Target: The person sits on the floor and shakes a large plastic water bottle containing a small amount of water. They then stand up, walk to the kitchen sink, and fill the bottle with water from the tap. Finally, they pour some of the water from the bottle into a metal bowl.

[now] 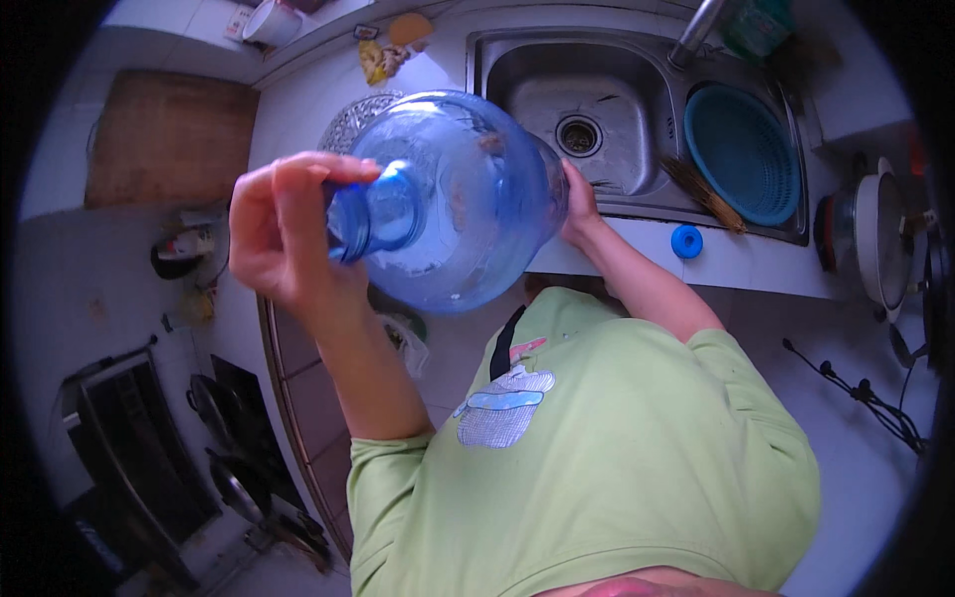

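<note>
I hold a large clear-blue plastic water-cooler bottle (470, 216) in front of me, tilted with its neck toward the left. My left hand (291, 224) has its fingers curled around the open mouth of the bottle and hides part of the rim. Low on the bottle's other end, my right hand (582, 205) grips the side; its fingers are mostly hidden behind the plastic. A round blue bottle cap (686, 241) lies on the white tiled counter (634, 250), right of my right forearm.
Beyond the bottle is a stainless-steel sink (530, 78) with a faucet (697, 33). A teal plastic colander (739, 149) and a straw brush (701, 195) rest at its right. Ginger-like roots (384, 60) lie behind; a wooden board (171, 142) stands left. Pans (880, 231) hang right.
</note>
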A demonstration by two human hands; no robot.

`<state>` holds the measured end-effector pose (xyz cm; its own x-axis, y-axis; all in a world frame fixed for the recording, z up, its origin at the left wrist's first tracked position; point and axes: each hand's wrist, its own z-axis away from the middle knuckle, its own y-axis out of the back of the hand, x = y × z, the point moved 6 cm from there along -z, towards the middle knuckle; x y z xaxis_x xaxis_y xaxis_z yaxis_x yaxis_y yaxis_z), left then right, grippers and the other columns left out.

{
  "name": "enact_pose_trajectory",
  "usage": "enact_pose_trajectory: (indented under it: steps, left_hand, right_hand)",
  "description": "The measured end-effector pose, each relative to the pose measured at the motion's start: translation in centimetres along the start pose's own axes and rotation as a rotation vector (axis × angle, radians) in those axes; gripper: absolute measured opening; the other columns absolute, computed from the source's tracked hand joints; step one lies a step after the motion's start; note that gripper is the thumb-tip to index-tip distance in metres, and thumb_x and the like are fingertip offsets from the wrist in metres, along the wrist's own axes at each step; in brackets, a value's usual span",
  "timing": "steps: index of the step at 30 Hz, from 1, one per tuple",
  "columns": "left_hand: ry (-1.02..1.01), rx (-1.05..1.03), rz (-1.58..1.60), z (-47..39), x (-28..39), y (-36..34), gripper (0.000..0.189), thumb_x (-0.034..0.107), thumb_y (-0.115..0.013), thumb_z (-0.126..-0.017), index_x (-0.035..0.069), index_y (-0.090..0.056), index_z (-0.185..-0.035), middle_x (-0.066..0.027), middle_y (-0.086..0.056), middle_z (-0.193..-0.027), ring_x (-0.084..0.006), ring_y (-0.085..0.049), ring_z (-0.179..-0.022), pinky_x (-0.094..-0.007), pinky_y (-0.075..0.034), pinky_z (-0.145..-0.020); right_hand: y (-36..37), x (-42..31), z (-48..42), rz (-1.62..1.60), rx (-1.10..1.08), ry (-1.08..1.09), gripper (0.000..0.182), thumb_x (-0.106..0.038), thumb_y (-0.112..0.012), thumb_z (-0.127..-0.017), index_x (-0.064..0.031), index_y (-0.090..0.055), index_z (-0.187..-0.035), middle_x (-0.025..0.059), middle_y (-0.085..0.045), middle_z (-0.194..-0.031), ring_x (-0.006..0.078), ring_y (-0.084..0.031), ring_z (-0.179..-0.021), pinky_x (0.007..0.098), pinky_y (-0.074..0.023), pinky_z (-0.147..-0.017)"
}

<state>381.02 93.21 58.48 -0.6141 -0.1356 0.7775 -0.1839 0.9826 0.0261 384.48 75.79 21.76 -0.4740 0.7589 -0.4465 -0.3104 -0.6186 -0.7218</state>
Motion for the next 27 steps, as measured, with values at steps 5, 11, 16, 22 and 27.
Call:
enact_pose_trajectory:
  steps: [5,11,16,22,27]
  left_hand:
    - [0.055,0.131,-0.031,0.3,-1.3,0.7,0.027,0.027,-0.063,-0.086,0.007,-0.050,-0.071,-0.0107,-0.064,-0.063,-0.0172,-0.064,-0.057,-0.0241,-0.050,-0.054]
    - [0.056,0.133,-0.082,1.0,-3.2,2.1,0.031,0.034,-0.063,-0.084,0.009,-0.051,-0.072,-0.0066,-0.064,-0.063,-0.0147,-0.065,-0.058,-0.0208,-0.048,-0.054]
    - [0.065,0.151,-0.056,0.3,-3.9,2.5,0.031,0.037,-0.061,-0.085,0.009,-0.054,-0.076,-0.0067,-0.065,-0.065,-0.0147,-0.065,-0.061,-0.0221,-0.050,-0.056]
    - [0.091,0.099,-0.045,0.3,-4.9,2.9,0.035,0.043,-0.055,-0.086,0.009,-0.056,-0.083,-0.0070,-0.065,-0.069,-0.0156,-0.066,-0.066,-0.0256,-0.053,-0.060]
    - [0.113,0.089,-0.004,0.6,-4.4,2.6,0.050,0.056,-0.038,-0.089,0.009,-0.055,-0.091,-0.0108,-0.066,-0.080,-0.0193,-0.066,-0.074,-0.0272,-0.053,-0.067]
  right_hand:
    - [2.8,-5.5,3.5,0.979,0.208,0.294,0.036,-0.035,-0.061,-0.083,-0.0080,-0.058,-0.107,0.0052,-0.062,-0.086,0.0146,-0.059,-0.071,0.0294,-0.0489,-0.064]
    - [4.7,-14.6,14.7,2.032,0.499,0.517,0.051,-0.030,-0.069,-0.073,-0.0129,-0.053,-0.119,0.0123,-0.054,-0.117,0.0304,-0.050,-0.107,0.0391,-0.0427,-0.090]
    - [7.9,-13.6,16.7,2.236,0.647,0.258,0.053,-0.031,-0.070,-0.073,-0.0215,-0.053,-0.122,0.0107,-0.048,-0.123,0.0333,-0.047,-0.110,0.0428,-0.0423,-0.090]
    - [10.7,-12.7,15.1,2.199,0.664,0.183,0.050,-0.023,-0.069,-0.073,-0.0199,-0.053,-0.121,0.0133,-0.049,-0.122,0.0343,-0.050,-0.108,0.0421,-0.0444,-0.089]
    - [5.9,-14.3,14.1,1.756,0.416,0.507,0.048,-0.022,-0.068,-0.074,-0.0096,-0.053,-0.118,0.0138,-0.057,-0.111,0.0294,-0.055,-0.103,0.0372,-0.0444,-0.088]
